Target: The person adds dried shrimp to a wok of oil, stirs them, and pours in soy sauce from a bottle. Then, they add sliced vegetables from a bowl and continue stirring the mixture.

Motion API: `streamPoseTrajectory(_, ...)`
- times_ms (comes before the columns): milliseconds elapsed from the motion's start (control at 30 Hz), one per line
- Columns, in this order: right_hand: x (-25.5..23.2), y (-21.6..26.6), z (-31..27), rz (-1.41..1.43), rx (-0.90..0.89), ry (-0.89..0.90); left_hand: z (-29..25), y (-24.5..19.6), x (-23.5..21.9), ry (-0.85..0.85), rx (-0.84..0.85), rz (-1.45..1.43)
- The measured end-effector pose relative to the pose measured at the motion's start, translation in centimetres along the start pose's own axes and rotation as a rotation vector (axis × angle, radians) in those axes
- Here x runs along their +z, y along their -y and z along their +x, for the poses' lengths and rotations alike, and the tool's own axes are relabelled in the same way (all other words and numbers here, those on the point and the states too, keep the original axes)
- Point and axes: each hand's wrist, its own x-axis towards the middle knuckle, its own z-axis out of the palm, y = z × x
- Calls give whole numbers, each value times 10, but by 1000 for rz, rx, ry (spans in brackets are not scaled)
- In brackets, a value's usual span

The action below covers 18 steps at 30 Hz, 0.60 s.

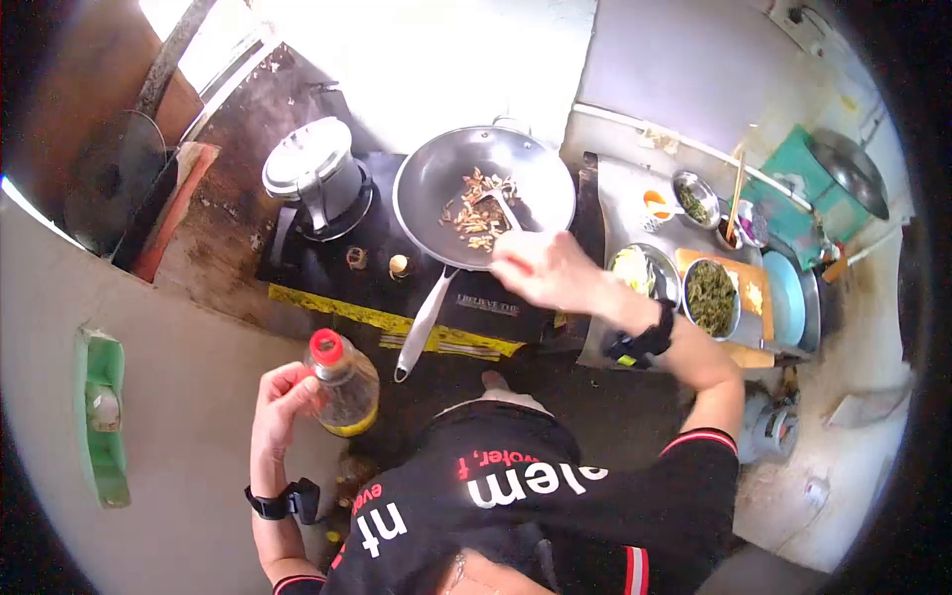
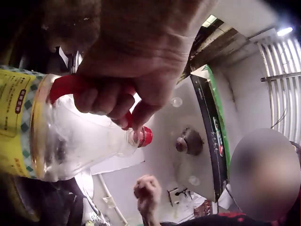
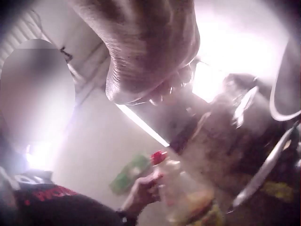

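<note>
My left hand (image 1: pixel 284 405) grips the red handle (image 2: pixel 66 88) of a clear plastic oil bottle (image 1: pixel 347 392). The bottle has a red cap (image 2: pixel 146 136) and a yellow label, with yellow liquid low inside. It is held upright in front of the stove, left of the wok handle. At the wok's near rim, my right hand (image 1: pixel 547 270) holds a spatula (image 1: pixel 506 210), its handle mostly hidden by the fingers. The spatula's metal end reaches into the wok (image 1: pixel 421 188), among small brownish pieces of food (image 1: pixel 483 238).
A lidded pressure cooker (image 1: pixel 315 169) stands on the left burner. The wok's long handle (image 1: pixel 424 327) juts toward the body. On the right counter are a bowl of dark greens (image 1: pixel 712 297), a cutting board (image 1: pixel 759 322), a blue plate (image 1: pixel 783 288) and several small bowls.
</note>
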Motion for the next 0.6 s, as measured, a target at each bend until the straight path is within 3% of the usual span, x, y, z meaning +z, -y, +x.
streamPoseTrajectory(67, -16, -54, -22, -215, -20, 147, 15, -8, 8, -57, -22, 7)
streamPoseTrajectory(133, -16, -82, -38, -88, -39, 396, 33, -8, 10, -74, -63, 25)
streamPoseTrajectory(167, -14, -89, -42, -320, -53, 623, 40, -12, 15, -81, -78, 25)
streamPoseTrajectory(200, -1, -104, -51, -361, -149, 602, 48, -20, 23, -95, -90, 59)
streamPoseTrajectory(233, 2, -97, -46, -42, 235, 605, 57, -26, 28, -107, -94, 93)
streamPoseTrajectory(267, 3, -88, -38, 277, 614, 583, 67, -30, 31, -111, -91, 94)
streamPoseTrajectory(333, -4, -78, -31, 377, 710, 523, 84, -29, 35, -73, -93, 132)
streamPoseTrajectory(433, -10, -97, -18, -53, 198, 302, 110, -30, 41, -14, -91, 212)
streamPoseTrajectory(467, -18, -105, -15, -326, -180, 84, 121, -32, 43, 19, -93, 244)
streamPoseTrajectory(533, -37, -108, -14, -236, 10, -78, 137, -37, 49, 42, -88, 303)
streamPoseTrajectory(600, -49, -103, -10, 105, 139, -304, 155, -40, 55, 74, -30, 460)
